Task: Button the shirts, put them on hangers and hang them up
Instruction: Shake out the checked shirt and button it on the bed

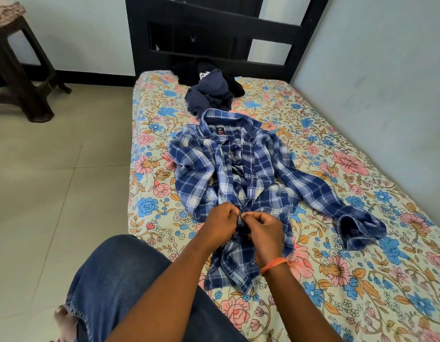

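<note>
A blue and white checked shirt (251,169) lies front up on the bed, collar toward the headboard, its right sleeve stretched across the sheet. My left hand (220,224) and my right hand (264,233) meet at the shirt's front edges, low down near the hem. Each hand pinches one edge of the front opening, fingers curled. The button between them is hidden by my fingers. Above my hands the front lies loose and rumpled.
A dark blue garment (209,95) and a black one (228,81) are heaped near the dark headboard (214,33). The bed's floral sheet (362,267) runs along the wall on the right. A dark stool (18,70) stands on the tiled floor at left. My knee in jeans (120,280) rests on the bed's edge.
</note>
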{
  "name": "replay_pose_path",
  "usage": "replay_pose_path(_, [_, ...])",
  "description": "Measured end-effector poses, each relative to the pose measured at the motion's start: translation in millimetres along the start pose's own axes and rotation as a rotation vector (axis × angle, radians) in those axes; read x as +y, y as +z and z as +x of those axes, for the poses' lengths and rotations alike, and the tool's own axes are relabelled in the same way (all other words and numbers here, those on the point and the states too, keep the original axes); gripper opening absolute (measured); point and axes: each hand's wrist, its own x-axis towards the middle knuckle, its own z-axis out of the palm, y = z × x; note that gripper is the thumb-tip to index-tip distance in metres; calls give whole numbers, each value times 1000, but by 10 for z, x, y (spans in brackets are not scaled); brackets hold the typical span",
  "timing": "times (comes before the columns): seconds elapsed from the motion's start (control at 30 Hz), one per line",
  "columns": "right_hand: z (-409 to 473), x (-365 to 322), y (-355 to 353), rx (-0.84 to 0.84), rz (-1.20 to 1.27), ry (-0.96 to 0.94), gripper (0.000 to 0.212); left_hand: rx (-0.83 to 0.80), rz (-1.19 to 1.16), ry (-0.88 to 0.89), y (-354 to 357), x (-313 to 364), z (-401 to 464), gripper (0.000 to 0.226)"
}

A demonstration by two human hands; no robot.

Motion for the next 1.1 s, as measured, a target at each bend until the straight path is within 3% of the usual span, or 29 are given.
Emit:
replay_pose_path(0.17, [-30,-11,2,16,-155,-154,17,191,34,96,-8,51,-23,23])
replay_pose_path(0.3, [-28,-10,15,4,-237,-177,15,231,137,137,-23,41,-41,17])
replay_pose_path(0.43, [3,52,64,-12,-251,-103,18,202,271,143,41,56,-57,20])
replay_pose_path(0.63, [20,60,105,-111,31,123,17,189,61,-22,50,49,-37,33])
replay_pose_path(0.73, [30,36,-19,-106,-152,-29,11,170,350,0,-20,-30,-13,21])
replay_pose_path(0.87, [138,-155,-64,57,-307,-283,16,157,648,10,-36,0,-23,10])
replay_pose_path(0.93, [276,-267,-7,60,-298,-306,5,176,739,120,-24,-1,3,29])
replay_pose_path(1.0, [425,-345,91,31,-292,-260,23,195,817,236,-20,-39,56,48])
replay_pose_path(1.1, [594,-340,229,8,-350,-179,52,191,924,299,-32,-44,133,56])
